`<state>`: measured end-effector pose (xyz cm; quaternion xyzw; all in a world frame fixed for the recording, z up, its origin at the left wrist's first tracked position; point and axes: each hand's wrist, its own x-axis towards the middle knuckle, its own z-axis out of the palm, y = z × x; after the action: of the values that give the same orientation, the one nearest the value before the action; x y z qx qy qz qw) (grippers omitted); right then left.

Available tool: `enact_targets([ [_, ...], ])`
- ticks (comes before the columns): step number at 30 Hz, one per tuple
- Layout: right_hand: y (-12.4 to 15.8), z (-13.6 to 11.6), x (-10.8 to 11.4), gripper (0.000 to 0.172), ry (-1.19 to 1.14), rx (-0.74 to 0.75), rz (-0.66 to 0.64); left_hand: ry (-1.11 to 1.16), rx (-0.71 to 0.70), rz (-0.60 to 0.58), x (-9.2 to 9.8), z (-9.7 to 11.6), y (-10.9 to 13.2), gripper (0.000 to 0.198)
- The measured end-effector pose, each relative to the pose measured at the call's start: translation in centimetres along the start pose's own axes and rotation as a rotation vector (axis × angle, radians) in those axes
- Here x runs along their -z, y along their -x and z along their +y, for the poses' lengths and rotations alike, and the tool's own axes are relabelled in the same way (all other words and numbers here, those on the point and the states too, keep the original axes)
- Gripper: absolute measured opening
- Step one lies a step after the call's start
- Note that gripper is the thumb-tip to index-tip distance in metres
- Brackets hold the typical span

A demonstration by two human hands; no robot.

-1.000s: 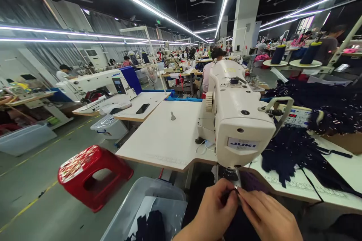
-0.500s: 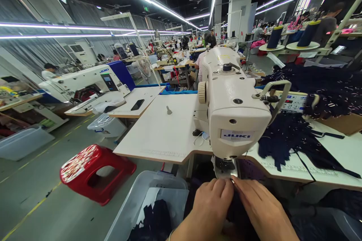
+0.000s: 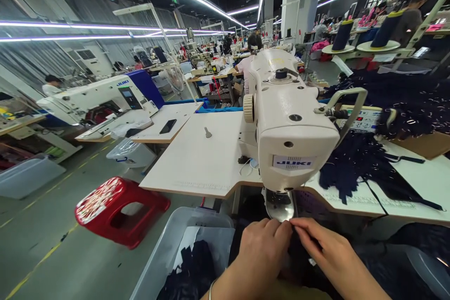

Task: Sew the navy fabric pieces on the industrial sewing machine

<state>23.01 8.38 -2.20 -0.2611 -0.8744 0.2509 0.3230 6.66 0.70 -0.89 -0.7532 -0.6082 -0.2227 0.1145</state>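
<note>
My left hand [image 3: 260,255] and my right hand [image 3: 325,255] meet fingertip to fingertip just below the head of a white JUKI sewing machine [image 3: 288,122]. Both hands pinch a piece of dark navy fabric [image 3: 297,253] close to the machine's metal presser foot area [image 3: 279,206]. The fingers of each hand are closed together on the cloth. More of the dark fabric drops out of sight between my wrists.
A heap of navy pieces [image 3: 365,168] lies on the white table [image 3: 200,164] right of the machine. A clear bin [image 3: 183,253] with dark pieces stands at lower left, beside a red stool [image 3: 119,208]. Other people sit at machines farther back.
The view has tilted down and closer to the machine. My hands have stayed together on the fabric, shifting slightly lower under the machine head.
</note>
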Motion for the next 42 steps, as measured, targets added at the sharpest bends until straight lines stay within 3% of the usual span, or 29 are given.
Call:
enact_targets([
  [3, 0.1, 0.3, -0.2, 0.014, 0.039, -0.017, 0.057, 0.059, 0.057, -0.003, -0.3, 0.2, -0.1, 0.011],
  [8, -0.1, 0.1, -0.3, 0.014, 0.102, -0.245, 0.24, 0.129, 0.07, 0.052, -1.1, 0.8, 0.2, 0.021],
  [13, -0.3, 0.4, 0.2, 0.016, 0.0, -0.178, 0.111, 0.246, 0.076, -0.031, -1.5, 0.3, 0.9, 0.015],
  [18, 0.4, 0.8, 0.2, 0.017, 0.003, -0.007, -0.118, 0.431, 0.251, -0.207, -1.0, -0.2, 0.8, 0.012],
  [22, 1.5, 1.2, -0.3, 0.025, 0.053, 0.01, -0.174, 0.433, 0.311, -0.365, -1.1, -0.5, 0.6, 0.009],
  [25, 1.9, 2.0, -0.4, 0.024, -0.099, -0.187, -0.231, 0.406, 0.326, -0.386, -1.8, -1.4, 0.8, 0.011],
  [29, 2.1, 3.3, -0.6, 0.03, -0.343, -0.641, -0.209, 0.419, 0.428, -0.355, -1.9, -2.4, 1.2, 0.023],
  [33, 2.5, 3.2, -2.2, 0.041, -0.659, -0.85, -0.122, 0.803, 0.409, -0.436, -1.9, -1.7, 1.6, 0.019],
  [36, 2.6, 2.5, -3.1, 0.04, -0.705, -0.842, -0.081, 1.084, 0.582, -0.367, -2.7, -0.9, 1.6, 0.022],
  [39, 2.6, 2.3, -3.1, 0.034, -0.601, -0.701, -0.058, 1.051, 0.651, -0.289, -3.3, -0.7, 1.6, 0.016],
  [42, 2.7, 2.3, -2.6, 0.037, -0.541, -0.558, -0.134, 1.023, 0.645, -0.29, -3.2, -0.7, 1.5, 0.012],
])
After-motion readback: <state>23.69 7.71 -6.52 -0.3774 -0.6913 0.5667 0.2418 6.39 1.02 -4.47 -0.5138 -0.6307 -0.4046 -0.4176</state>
